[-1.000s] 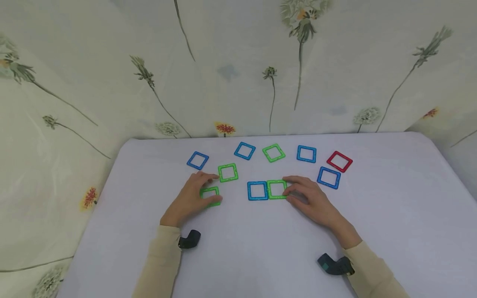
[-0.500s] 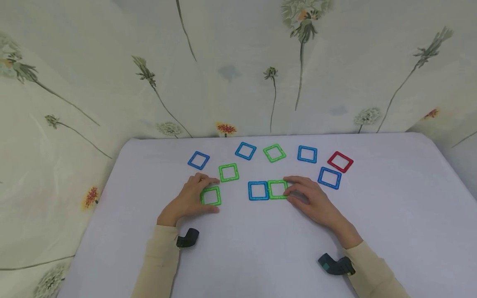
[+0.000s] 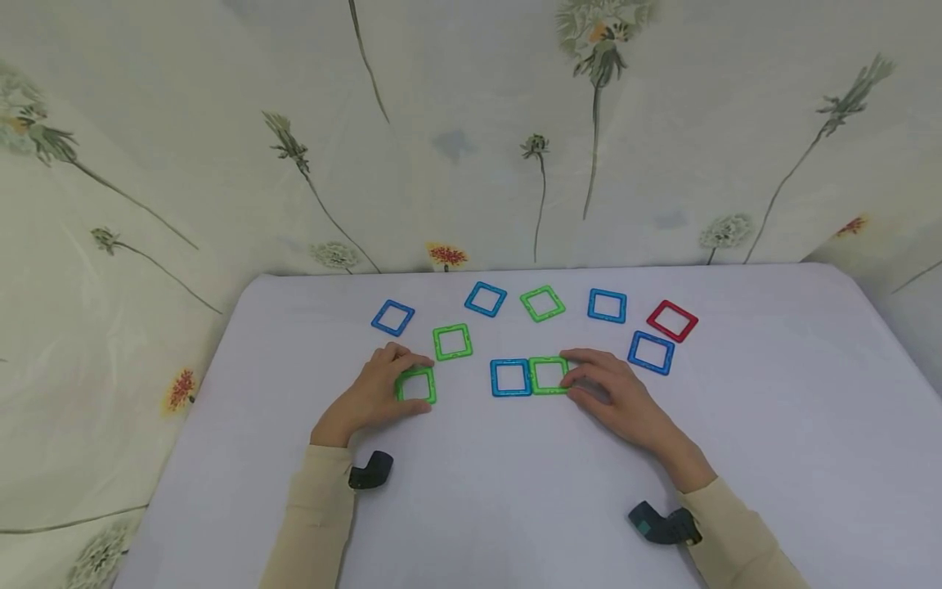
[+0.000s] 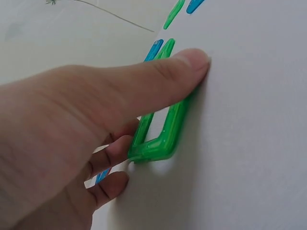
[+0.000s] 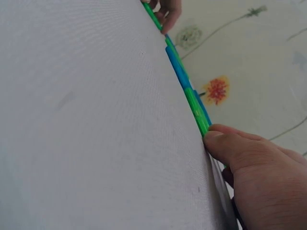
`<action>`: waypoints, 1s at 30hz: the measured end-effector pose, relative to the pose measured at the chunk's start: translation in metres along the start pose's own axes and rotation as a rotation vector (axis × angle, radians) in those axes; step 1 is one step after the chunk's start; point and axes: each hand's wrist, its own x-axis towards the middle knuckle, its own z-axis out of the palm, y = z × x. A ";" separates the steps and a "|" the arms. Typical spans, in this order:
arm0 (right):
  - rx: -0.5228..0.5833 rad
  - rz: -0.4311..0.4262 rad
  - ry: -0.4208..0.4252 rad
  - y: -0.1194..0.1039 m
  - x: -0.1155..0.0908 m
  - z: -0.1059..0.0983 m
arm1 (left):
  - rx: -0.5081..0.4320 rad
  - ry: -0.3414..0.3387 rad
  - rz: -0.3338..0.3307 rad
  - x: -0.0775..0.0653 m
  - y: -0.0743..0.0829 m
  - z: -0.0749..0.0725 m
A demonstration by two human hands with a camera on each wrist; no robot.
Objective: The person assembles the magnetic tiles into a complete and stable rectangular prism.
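Observation:
In the head view my left hand (image 3: 368, 401) holds a green square magnetic tile (image 3: 433, 384) at the left of the group, thumb at its near edge and fingers at its far side. The left wrist view shows the thumb across this tile's rim, with a shadow beside it on the cloth. My right hand (image 3: 618, 401) pinches the right edge of another green tile (image 3: 548, 359) between thumb and fingers. That tile lies flat, side against side with a blue tile (image 3: 495, 379) on its left. A gap separates this pair from the left hand's tile.
Beyond the left hand lie a green tile (image 3: 453, 357) and a blue tile (image 3: 380, 312). Farther back are blue (image 3: 479, 311), green (image 3: 553, 314) and blue (image 3: 607, 319) tiles. At right, a red tile (image 3: 664, 330) nearly touches a blue one (image 3: 648, 368). White cloth (image 3: 486, 491) covers the table.
My left thumb first moves off its green tile toward me, then comes back to the near edge. That tile shifts very slightly away from me. The right hand and its pair stay still.

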 end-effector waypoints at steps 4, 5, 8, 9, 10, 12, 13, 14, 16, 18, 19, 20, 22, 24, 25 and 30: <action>-0.004 -0.003 -0.002 -0.001 0.001 -0.001 | -0.012 -0.001 -0.005 0.000 -0.001 -0.001; -0.005 -0.001 -0.003 -0.001 0.001 -0.001 | -0.013 0.001 -0.003 0.000 0.000 -0.001; -0.006 0.009 -0.006 -0.002 0.001 -0.001 | -0.028 0.005 -0.017 0.000 0.000 -0.003; -0.006 0.011 -0.006 -0.002 0.001 -0.001 | -0.033 0.007 -0.023 0.000 0.000 -0.003; -0.005 0.014 -0.006 -0.002 0.001 -0.001 | -0.036 0.010 -0.027 0.000 -0.001 -0.003; -0.007 0.015 -0.006 -0.002 0.001 -0.001 | -0.047 0.013 -0.038 0.000 -0.002 -0.003; -0.006 0.014 -0.005 -0.002 0.000 -0.001 | -0.051 0.016 -0.040 0.000 -0.002 -0.003; -0.006 0.012 -0.004 -0.002 0.000 -0.001 | -0.053 0.019 -0.042 0.000 -0.003 -0.003; -0.003 0.013 -0.004 -0.001 0.000 -0.001 | -0.060 0.026 -0.044 -0.001 -0.004 -0.004; 0.000 0.010 -0.002 -0.001 0.000 0.000 | -0.072 0.035 -0.047 -0.001 -0.005 -0.004; 0.003 0.009 -0.001 0.000 0.000 0.000 | -0.078 0.039 -0.049 -0.001 -0.005 -0.004; 0.002 0.007 0.000 0.000 0.000 0.000 | -0.083 0.042 -0.051 -0.001 -0.006 -0.004; 0.002 0.005 0.001 0.000 0.000 0.000 | -0.102 0.051 -0.045 -0.002 -0.006 -0.005; -0.001 0.004 0.001 0.001 0.000 0.001 | -0.125 0.054 -0.035 -0.002 -0.007 -0.005; 0.000 0.005 0.000 0.001 0.000 0.001 | -0.137 0.054 -0.034 -0.001 -0.007 -0.004; 0.000 0.007 -0.002 0.001 0.001 0.000 | -0.158 0.058 -0.013 -0.001 -0.006 -0.004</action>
